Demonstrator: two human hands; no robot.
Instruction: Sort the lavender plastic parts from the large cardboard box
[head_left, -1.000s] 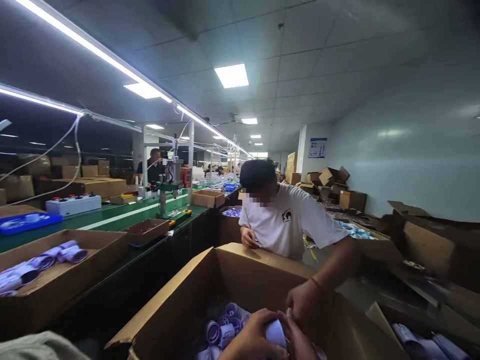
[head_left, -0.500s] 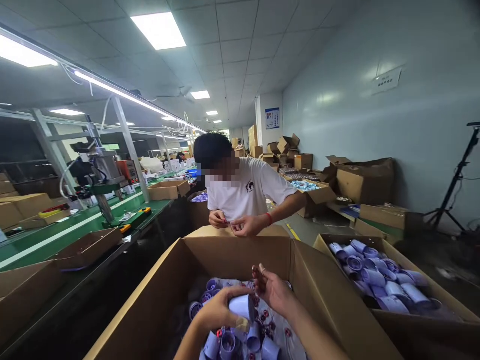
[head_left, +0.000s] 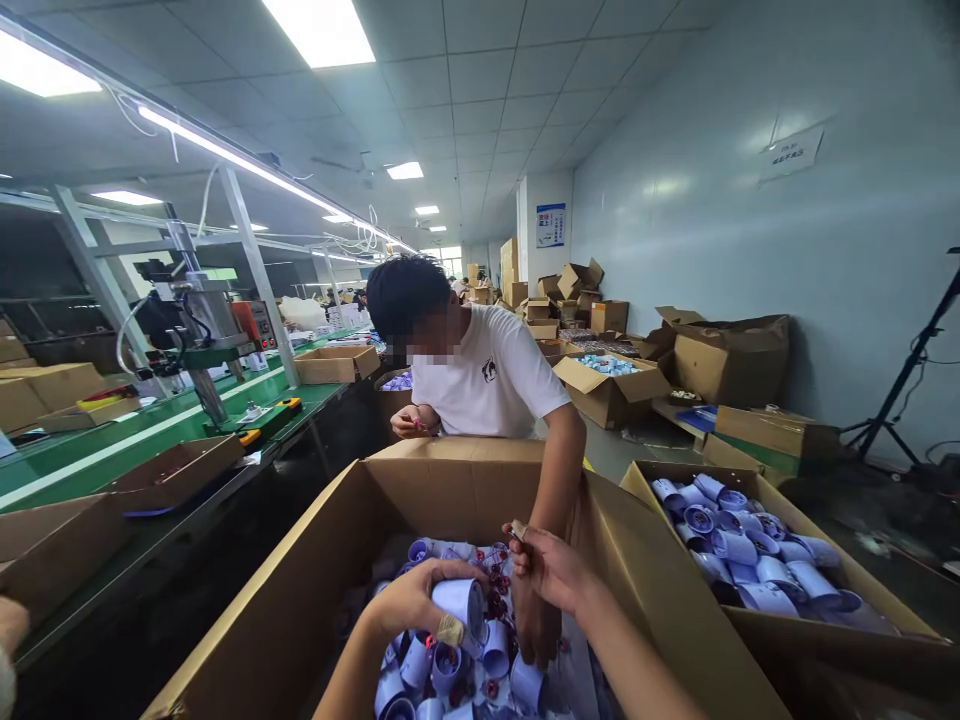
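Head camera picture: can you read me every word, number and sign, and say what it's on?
Poster on the pillar: characters, too small to read surely.
White sheet on the wall: writing, too blurred to read.
White T-shirt: dark print, no readable letters.

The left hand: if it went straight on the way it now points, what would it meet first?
The left hand, holding a purple cup, would probably meet the co-worker's reaching hand; depth is unclear.

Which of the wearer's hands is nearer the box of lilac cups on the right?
Right. The right hand is left of that box; the left hand, holding a cup, is farther left.
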